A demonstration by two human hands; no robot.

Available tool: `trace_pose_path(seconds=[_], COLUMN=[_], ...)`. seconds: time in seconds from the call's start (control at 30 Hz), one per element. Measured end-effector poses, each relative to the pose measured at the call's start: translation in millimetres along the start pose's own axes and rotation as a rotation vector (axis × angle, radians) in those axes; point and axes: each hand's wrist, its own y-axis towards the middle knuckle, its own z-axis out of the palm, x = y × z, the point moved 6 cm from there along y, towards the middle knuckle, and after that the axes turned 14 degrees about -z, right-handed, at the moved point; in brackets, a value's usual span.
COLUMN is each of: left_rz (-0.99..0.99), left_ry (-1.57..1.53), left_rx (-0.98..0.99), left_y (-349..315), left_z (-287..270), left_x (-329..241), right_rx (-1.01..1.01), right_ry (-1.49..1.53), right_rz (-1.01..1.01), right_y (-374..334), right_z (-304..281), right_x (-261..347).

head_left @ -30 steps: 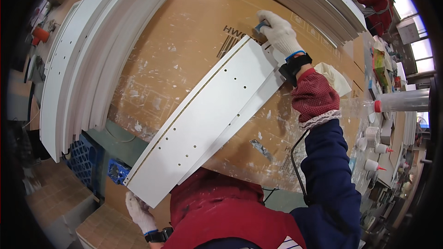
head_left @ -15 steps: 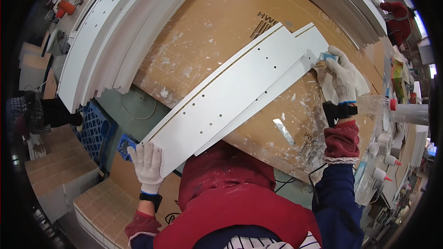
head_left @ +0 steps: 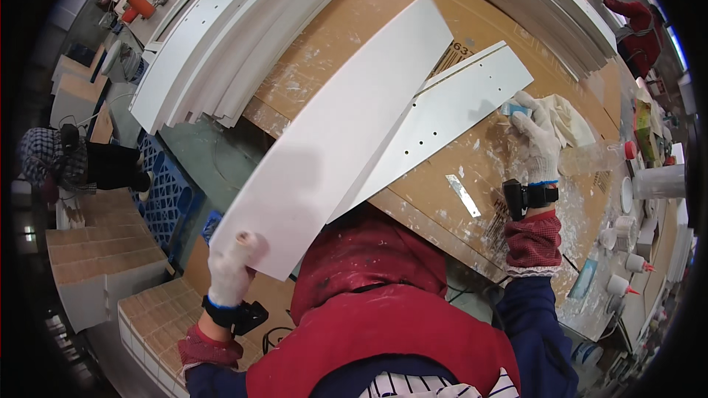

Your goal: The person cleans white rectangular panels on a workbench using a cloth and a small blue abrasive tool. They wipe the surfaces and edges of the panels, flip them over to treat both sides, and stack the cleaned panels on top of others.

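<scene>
My left hand, in a white knit glove, grips the near end of a long white panel with the thumb on top. The panel's plain face shows, and it lies slantwise over a second white panel with drilled holes and a groove along one edge. The lower panel rests on the cardboard-covered table. My right hand, also gloved, is closed on a small light-blue block beside the lower panel's far end; its exact kind cannot be made out. A crumpled pale cloth lies against that hand.
Stacked white panels stand at the far left, and more at the far right. A metal strip lies on the cardboard. Bottles with red tips and a clear bottle are at right. Two people work farther off.
The upper panel has been turned over: its drilled, grooved face was up and now its plain face shows. My left hand has changed its hold on the near end. My right hand keeps the blue block.
</scene>
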Motion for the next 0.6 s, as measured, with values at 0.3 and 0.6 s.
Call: trace_pose_path(seconds=[0.3, 0.6], left_rz=[-0.2, -0.316], left_ry=[-0.728, -0.843], left_rx=[0.06, 0.234], left_y=[3, 33], left_z=[32, 77], left_x=[33, 66], right_rx=[0.024, 0.248], right_ry=[0.128, 0.065], right_rz=[0.07, 0.175], right_y=[-35, -85], right_z=[-2, 88], right_x=[4, 15])
